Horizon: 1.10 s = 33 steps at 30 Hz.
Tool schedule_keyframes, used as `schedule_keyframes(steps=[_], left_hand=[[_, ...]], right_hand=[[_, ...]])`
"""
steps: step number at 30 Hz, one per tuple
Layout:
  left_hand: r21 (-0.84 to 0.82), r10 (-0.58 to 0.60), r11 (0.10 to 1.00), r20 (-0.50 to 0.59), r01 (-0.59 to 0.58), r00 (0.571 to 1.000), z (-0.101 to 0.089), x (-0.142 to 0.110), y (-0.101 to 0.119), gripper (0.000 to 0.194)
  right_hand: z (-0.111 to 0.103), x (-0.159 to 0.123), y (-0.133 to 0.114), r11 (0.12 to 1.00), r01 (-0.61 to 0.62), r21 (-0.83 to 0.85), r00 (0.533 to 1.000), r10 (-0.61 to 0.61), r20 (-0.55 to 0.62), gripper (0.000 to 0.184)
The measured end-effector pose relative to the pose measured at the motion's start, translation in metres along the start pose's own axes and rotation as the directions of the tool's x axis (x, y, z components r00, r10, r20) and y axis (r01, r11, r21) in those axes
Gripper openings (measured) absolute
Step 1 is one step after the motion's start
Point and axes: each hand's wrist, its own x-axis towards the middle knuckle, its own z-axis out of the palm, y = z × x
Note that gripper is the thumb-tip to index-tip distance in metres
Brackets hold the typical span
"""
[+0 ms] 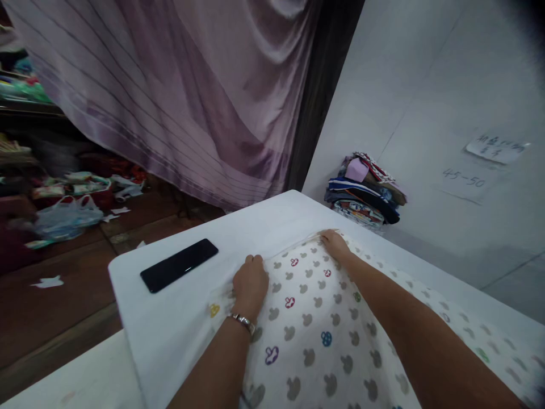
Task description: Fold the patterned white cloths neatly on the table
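Observation:
White fabric [306, 318] printed with grey and coloured mushroom-like shapes lies over the table and runs toward me and off to the right. My left hand [251, 284], with a silver bracelet [243, 321] at the wrist, is closed on the cloth's left edge; its fingertips are mostly hidden. At the far corner of the fabric, my right hand [335, 245] grips the edge with bent fingers. Some of the cloth between the two hands looks drawn fairly straight along its far edge.
A black phone [179, 265] lies on the white table [264, 221], left of my hands. Folded clothes [366, 190] are piled by the wall behind. A purple curtain [213, 102] hangs beyond the table. Plastic bags [70, 216] and paper scraps lie on the floor at left.

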Motion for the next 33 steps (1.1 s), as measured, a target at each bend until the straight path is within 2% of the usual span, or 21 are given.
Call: schedule_keyframes(steps=[6, 9, 13, 19, 24, 28, 33], left_hand=[[-0.006, 0.011, 1.0, -0.021, -0.011, 1.0, 0.004, 0.001, -0.001, 0.022], [-0.009, 0.013, 1.0, -0.017, -0.013, 1.0, 0.003, 0.001, -0.001, 0.022], [-0.031, 0.003, 1.0, -0.033, -0.004, 0.999, 0.001, 0.0, 0.001, 0.024], [-0.04, -0.003, 0.999, -0.112, -0.001, 0.994, -0.001, 0.001, 0.0, 0.024], [-0.011, -0.022, 1.0, -0.024, 0.022, 0.999, 0.003, 0.004, -0.005, 0.019], [-0.003, -0.015, 1.0, -0.028, 0.015, 0.999, 0.004, 0.004, -0.006, 0.022], [-0.005, -0.001, 1.0, -0.035, 0.001, 0.999, 0.002, 0.003, -0.006, 0.018]], right_hand=[[-0.004, 0.024, -0.012, 0.988, -0.111, -0.103, 0.986, 0.123, 0.114, 0.036], [-0.008, 0.033, -0.017, 0.981, -0.109, -0.16, 0.974, 0.138, 0.179, 0.043], [-0.015, 0.037, -0.023, 0.97, -0.095, -0.223, 0.965, 0.144, 0.218, 0.029], [-0.008, 0.032, -0.031, 0.969, -0.09, -0.23, 0.986, 0.119, 0.12, 0.035], [0.005, 0.034, -0.031, 0.983, -0.101, -0.153, 0.991, 0.113, 0.07, 0.037], [0.005, 0.031, -0.026, 0.989, -0.121, -0.085, 0.993, 0.121, -0.01, 0.044], [0.009, 0.009, -0.017, 0.989, -0.137, -0.046, 0.983, 0.13, -0.127, 0.045]])
